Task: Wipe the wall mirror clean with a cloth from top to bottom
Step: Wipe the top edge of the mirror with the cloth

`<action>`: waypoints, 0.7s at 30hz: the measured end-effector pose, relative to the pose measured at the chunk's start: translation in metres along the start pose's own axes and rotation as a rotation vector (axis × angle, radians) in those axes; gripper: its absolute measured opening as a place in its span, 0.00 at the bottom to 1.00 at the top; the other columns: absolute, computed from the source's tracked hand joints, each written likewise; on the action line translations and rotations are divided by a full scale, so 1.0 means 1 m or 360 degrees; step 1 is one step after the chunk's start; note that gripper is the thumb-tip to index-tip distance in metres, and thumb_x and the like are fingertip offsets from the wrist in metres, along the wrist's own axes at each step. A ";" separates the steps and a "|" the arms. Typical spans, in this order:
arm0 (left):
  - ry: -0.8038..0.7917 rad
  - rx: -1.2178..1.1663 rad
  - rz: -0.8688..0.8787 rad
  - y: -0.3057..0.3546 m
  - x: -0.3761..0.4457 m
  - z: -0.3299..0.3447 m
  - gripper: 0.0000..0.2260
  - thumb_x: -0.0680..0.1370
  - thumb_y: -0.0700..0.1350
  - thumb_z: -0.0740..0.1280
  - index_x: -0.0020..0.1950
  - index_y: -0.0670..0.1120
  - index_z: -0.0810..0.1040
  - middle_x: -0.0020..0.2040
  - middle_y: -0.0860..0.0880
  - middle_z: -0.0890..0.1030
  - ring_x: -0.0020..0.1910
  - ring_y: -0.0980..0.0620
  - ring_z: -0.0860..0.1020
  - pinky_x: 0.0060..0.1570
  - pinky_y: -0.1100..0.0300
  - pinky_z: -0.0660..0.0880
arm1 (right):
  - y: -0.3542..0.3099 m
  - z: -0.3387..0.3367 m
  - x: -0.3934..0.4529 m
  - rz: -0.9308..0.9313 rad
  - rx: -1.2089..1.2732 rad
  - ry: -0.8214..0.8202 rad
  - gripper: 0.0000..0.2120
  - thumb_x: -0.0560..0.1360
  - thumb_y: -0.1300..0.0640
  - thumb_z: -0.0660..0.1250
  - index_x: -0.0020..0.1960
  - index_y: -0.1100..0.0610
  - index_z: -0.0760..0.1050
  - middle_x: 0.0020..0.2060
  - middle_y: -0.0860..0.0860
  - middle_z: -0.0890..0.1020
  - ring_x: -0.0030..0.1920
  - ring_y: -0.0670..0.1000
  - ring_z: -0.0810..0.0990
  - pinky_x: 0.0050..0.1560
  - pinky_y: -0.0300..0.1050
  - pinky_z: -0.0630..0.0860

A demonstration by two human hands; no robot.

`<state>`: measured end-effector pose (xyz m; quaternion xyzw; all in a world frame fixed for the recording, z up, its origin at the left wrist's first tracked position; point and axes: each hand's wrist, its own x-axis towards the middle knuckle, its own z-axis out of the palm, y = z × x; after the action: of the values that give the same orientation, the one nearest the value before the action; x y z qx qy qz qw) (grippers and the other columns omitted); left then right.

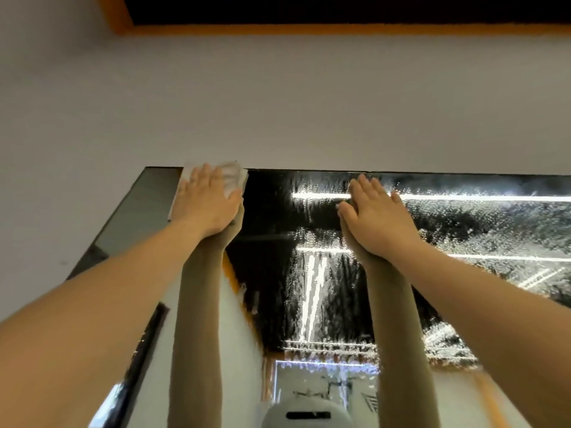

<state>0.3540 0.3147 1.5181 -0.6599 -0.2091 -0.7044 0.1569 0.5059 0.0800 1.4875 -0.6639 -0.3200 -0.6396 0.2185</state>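
A plain pale wall (278, 103) fills the upper view, with one orange-edged dark recess (340, 10) running along the very top. Below it hangs one mirror (272, 211), its top edge crossing the middle of the view and its left edge slanting down toward the lower left. The glass is covered with droplets and streaks over most of its right and centre, while a strip at the upper left corner looks smoother and grey. Two hands reach up to it on two bare forearms. The left hand (207, 200) lies flat with straight fingers pressing one white cloth (231, 177) against the glass just under the top edge, near the upper left corner; the cloth shows above and to the right of the fingers and along the hand's left side. The right hand (375, 211) is also flat and open, fingers straight and together, palm against the wet glass just below the top edge, holding nothing; it sits well apart from the left hand. The mirror returns two reflected forearms, meeting the real hands at the wrists, and several bright light strips, of which two long horizontal ones lie to the right of the right hand. At the bottom centre the reflection shows a rounded white object (307, 412) with a dark slot, too blurred to identify.
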 end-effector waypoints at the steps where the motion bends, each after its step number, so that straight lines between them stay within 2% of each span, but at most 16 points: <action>1: -0.0001 0.0005 -0.0005 0.001 -0.001 0.000 0.28 0.82 0.55 0.51 0.78 0.41 0.55 0.78 0.41 0.57 0.77 0.44 0.52 0.76 0.48 0.47 | 0.000 0.000 0.000 -0.0001 -0.0001 -0.0001 0.29 0.83 0.44 0.44 0.80 0.55 0.45 0.79 0.51 0.46 0.78 0.51 0.43 0.76 0.52 0.42; 6: -0.0057 -0.0027 -0.0003 -0.006 0.003 -0.002 0.28 0.82 0.56 0.50 0.78 0.41 0.54 0.78 0.42 0.55 0.78 0.44 0.51 0.76 0.48 0.47 | 0.001 0.001 -0.002 -0.0011 -0.0005 0.0002 0.28 0.83 0.44 0.44 0.80 0.55 0.45 0.79 0.51 0.46 0.78 0.51 0.43 0.76 0.52 0.42; 12: -0.0095 -0.0010 -0.0153 -0.024 0.005 -0.008 0.28 0.82 0.56 0.50 0.78 0.42 0.54 0.77 0.40 0.57 0.77 0.41 0.52 0.75 0.45 0.48 | 0.001 0.003 -0.001 -0.0032 0.0003 0.0032 0.28 0.84 0.44 0.44 0.80 0.55 0.46 0.79 0.51 0.47 0.78 0.51 0.44 0.76 0.53 0.42; 21: -0.0141 -0.0009 -0.0288 0.026 -0.013 -0.012 0.28 0.84 0.55 0.47 0.79 0.42 0.49 0.80 0.40 0.48 0.78 0.42 0.45 0.75 0.45 0.45 | -0.001 0.005 0.000 -0.0043 0.0062 0.0055 0.28 0.84 0.45 0.44 0.80 0.56 0.46 0.79 0.52 0.47 0.78 0.52 0.43 0.76 0.53 0.41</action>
<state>0.3576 0.2860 1.5067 -0.6692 -0.2725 -0.6865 0.0813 0.5086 0.0841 1.4872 -0.6439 -0.3376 -0.6476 0.2282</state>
